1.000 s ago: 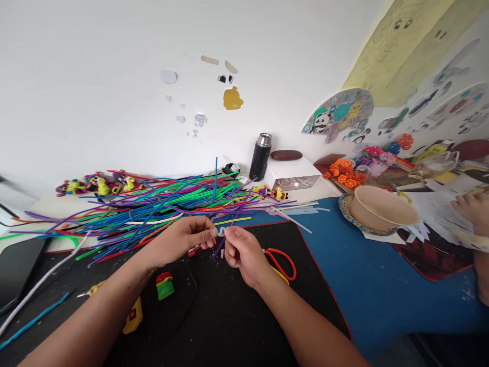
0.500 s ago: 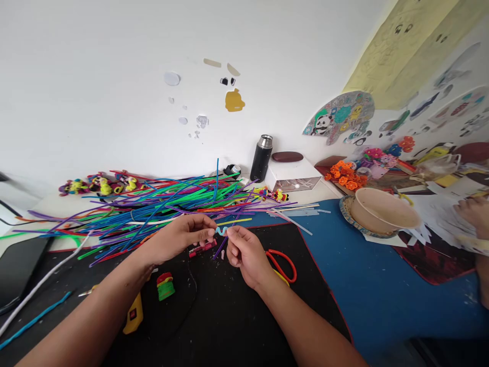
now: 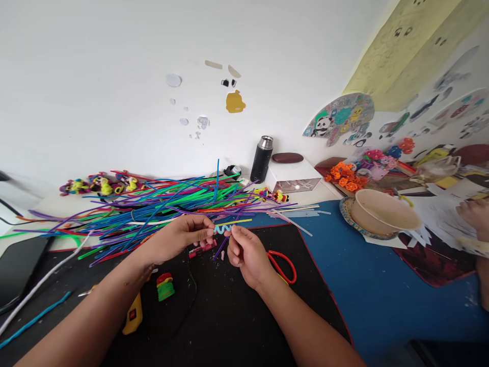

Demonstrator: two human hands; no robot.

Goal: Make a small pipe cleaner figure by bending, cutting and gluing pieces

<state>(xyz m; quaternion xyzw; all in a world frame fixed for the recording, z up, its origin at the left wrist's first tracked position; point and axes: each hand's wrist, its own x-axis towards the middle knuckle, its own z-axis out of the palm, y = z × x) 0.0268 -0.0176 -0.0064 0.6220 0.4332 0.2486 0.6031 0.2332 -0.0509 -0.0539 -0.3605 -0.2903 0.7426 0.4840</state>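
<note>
My left hand (image 3: 179, 238) and my right hand (image 3: 246, 252) meet over a black mat (image 3: 221, 326), each pinching one end of a short, wavy light-blue pipe cleaner (image 3: 221, 230). Both hands are closed on it with fingertips close together. Just below them lie a small red and pink piece (image 3: 202, 248) and a few short purple bits. A big pile of long coloured pipe cleaners (image 3: 153, 206) spreads behind my hands. Red-handled scissors (image 3: 282, 265) lie right of my right hand.
A small red and green figure (image 3: 165, 286), a yellow tool (image 3: 133, 318) and a white pipe cleaner (image 3: 42, 280) lie at left. A black flask (image 3: 262, 158), white box (image 3: 294, 176), beige bowl (image 3: 382, 211) and orange flowers (image 3: 346, 179) stand beyond. Another person's hand (image 3: 473, 214) is at right.
The light-blue pipe cleaner has gained more bends, from one hook to a wavy coil. My hands have stayed almost in place, fingertips drawing slightly closer.
</note>
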